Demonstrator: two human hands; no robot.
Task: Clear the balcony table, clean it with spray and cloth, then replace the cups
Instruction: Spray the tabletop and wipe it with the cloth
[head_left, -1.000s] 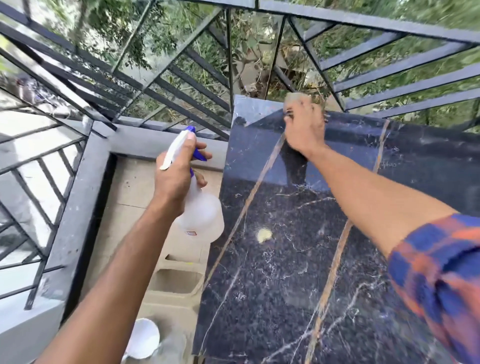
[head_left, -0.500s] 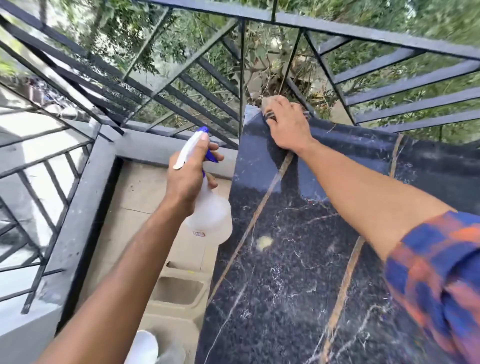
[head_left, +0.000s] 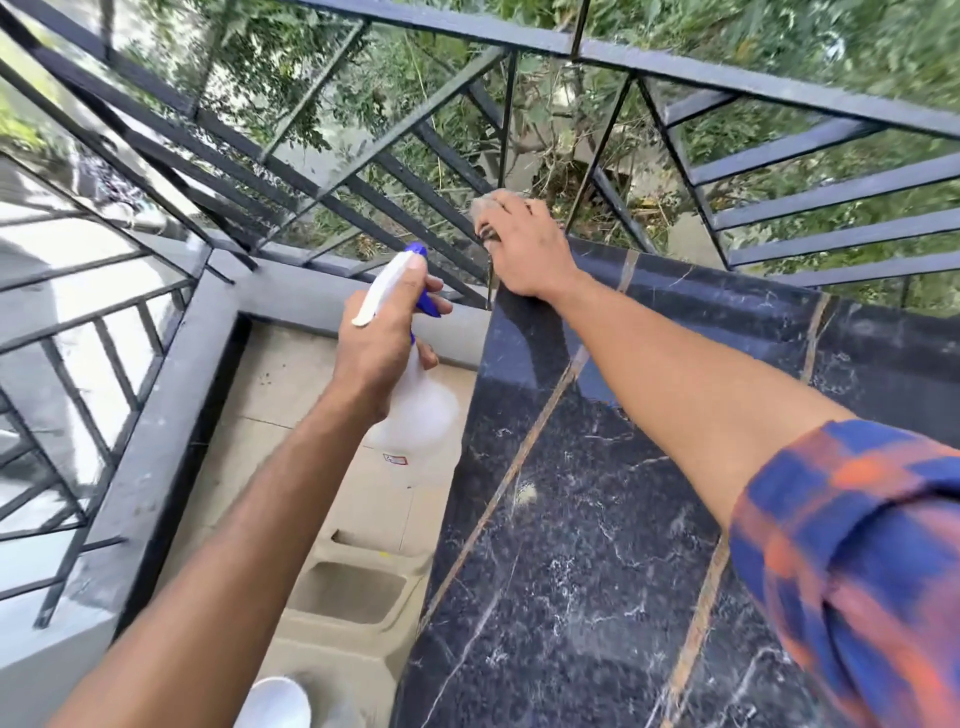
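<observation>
The black marble table with tan veins fills the lower right and has a pale smudge near its left side. My right hand presses a mostly hidden beige cloth on the table's far left corner, right against the railing. My left hand grips a translucent white spray bottle with a blue trigger, held over the floor just left of the table's edge. A white cup shows at the bottom edge, below the table on the left.
A black metal railing runs close behind and to the left of the table, on a grey ledge. A beige moulded plastic piece sits on the tiled floor beside the table. Trees lie beyond.
My right hand has slid the cloth leftward along the far edge to the table's far left corner. My left hand and the bottle stay in the same place.
</observation>
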